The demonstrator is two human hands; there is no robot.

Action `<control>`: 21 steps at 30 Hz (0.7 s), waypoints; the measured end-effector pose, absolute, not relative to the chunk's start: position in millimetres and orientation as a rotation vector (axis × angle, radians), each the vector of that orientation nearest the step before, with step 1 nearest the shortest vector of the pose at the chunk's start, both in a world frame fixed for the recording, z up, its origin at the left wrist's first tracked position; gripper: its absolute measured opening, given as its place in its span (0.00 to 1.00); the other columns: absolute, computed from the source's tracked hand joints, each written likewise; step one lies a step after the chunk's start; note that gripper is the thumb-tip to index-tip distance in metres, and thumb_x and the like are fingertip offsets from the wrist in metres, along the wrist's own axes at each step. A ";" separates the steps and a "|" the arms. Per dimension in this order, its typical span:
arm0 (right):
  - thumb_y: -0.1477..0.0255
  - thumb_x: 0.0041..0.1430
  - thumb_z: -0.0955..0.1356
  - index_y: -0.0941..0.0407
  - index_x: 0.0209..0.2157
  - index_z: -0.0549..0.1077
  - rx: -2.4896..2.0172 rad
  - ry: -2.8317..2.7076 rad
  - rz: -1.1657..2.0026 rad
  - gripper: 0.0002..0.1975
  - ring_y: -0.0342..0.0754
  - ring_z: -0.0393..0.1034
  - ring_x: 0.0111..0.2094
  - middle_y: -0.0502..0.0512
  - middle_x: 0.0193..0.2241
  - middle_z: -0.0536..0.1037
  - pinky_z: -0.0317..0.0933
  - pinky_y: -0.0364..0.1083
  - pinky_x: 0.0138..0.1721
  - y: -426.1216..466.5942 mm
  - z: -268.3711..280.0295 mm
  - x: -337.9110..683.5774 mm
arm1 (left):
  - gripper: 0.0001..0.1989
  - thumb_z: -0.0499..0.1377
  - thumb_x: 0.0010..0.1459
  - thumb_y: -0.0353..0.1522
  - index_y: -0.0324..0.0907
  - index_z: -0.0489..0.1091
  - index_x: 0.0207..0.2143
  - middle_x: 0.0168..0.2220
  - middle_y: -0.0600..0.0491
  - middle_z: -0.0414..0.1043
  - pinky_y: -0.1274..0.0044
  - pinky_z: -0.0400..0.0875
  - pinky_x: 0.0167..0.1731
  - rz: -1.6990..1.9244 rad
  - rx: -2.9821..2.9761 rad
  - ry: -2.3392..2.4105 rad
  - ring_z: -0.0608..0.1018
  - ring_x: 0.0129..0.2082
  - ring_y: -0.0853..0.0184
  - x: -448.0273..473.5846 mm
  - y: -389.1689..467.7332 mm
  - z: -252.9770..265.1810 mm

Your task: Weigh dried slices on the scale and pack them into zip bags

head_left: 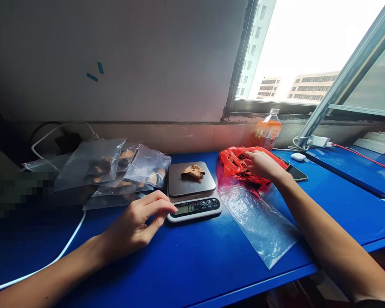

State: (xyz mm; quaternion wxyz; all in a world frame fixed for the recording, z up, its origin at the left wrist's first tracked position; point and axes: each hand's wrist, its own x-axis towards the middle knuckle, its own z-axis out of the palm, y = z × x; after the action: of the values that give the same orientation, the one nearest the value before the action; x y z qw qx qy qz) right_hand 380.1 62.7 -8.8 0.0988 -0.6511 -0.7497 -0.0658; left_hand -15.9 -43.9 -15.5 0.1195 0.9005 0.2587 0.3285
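A small digital kitchen scale (194,215) stands on the blue table, its display reading about 0.0. On its metal plate (176,186) lies a curled, brown dried slice (193,171). My left hand (144,220) is at the scale's front left corner, thumb and fingers drawn together with nothing visible between them. My right hand (265,164) reaches into an open red plastic bag (231,160) that holds reddish-brown dried pieces (240,164). Its fingers are bent together, with the tips hidden in the bag. A clear plastic bag (263,229) lies flat in front of the red one.
Several clear bags (90,160) with dried slices are piled left of the scale. An orange drink bottle (268,130) stands behind the red bag. A phone (297,172), a white earphone case (298,157) and a charger (320,141) are at right. A white cable (71,241) crosses the left side.
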 end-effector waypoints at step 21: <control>0.77 0.49 0.66 0.54 0.31 0.74 -1.774 -2.160 0.094 0.07 0.46 0.70 0.29 0.53 0.30 0.79 0.59 0.42 0.30 57.7 -16.8 375.7 | 0.13 0.50 0.62 0.21 0.41 0.73 0.40 0.36 0.52 0.72 0.82 0.72 0.33 0.871 2.626 0.769 0.75 0.33 0.71 -15.2 -45.7 -14.5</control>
State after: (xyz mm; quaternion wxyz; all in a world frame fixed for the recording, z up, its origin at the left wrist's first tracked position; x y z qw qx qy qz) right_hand 375.7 57.7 -16.8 0.1719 -0.6249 -0.7609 0.0330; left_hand -15.2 -45.7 -14.5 0.1346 0.9062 0.2654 0.3005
